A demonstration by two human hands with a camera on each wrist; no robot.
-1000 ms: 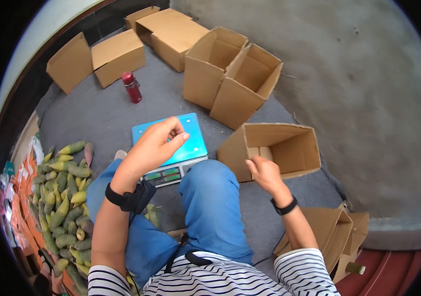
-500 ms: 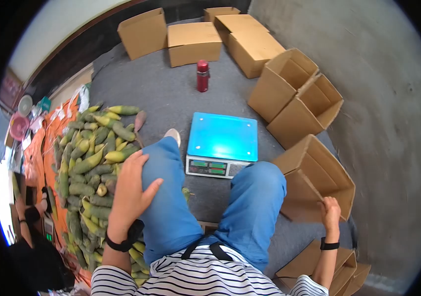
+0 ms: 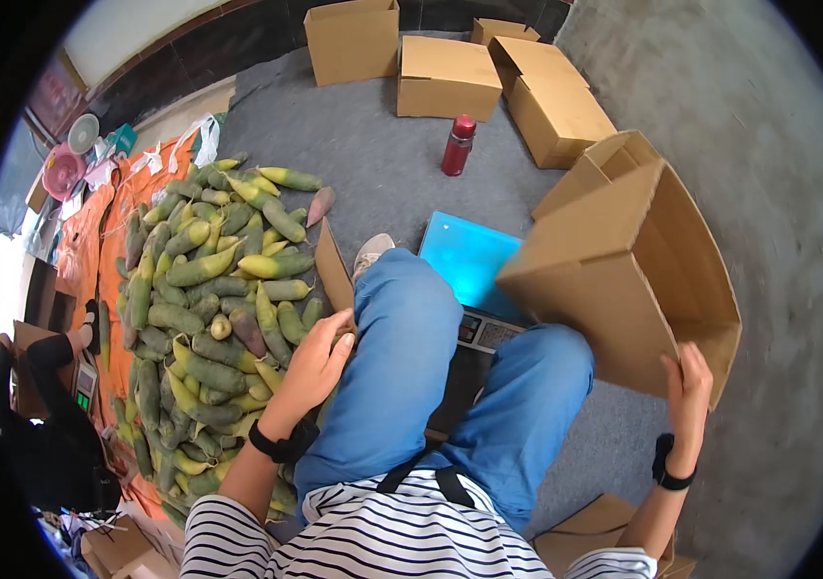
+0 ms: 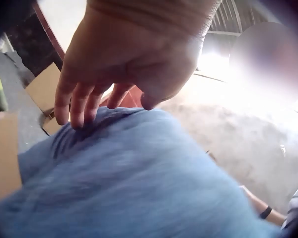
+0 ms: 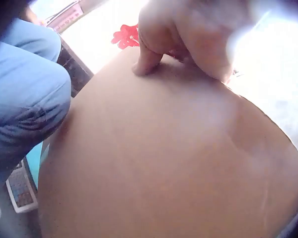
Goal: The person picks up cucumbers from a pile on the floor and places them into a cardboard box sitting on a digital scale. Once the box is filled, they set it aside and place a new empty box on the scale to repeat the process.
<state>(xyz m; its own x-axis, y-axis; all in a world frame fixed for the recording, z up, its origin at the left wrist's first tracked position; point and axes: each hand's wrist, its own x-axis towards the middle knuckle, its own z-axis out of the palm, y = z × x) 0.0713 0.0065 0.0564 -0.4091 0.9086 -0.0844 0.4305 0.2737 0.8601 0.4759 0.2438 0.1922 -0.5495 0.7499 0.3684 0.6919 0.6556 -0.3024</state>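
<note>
One open carton [image 3: 580,309] has swung toward the scale [image 3: 469,259], rim [image 3: 632,253] pinched by the right hand [image 3: 689,391], left hand [image 3: 311,369] spread.

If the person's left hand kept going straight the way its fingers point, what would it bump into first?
Probably the person's own blue-trousered leg, right beside the left hand; the fingertips may already touch it, as depth is unclear.

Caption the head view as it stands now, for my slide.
Right hand grips an open cardboard box by its edge, beside the blue-topped scale.
</note>
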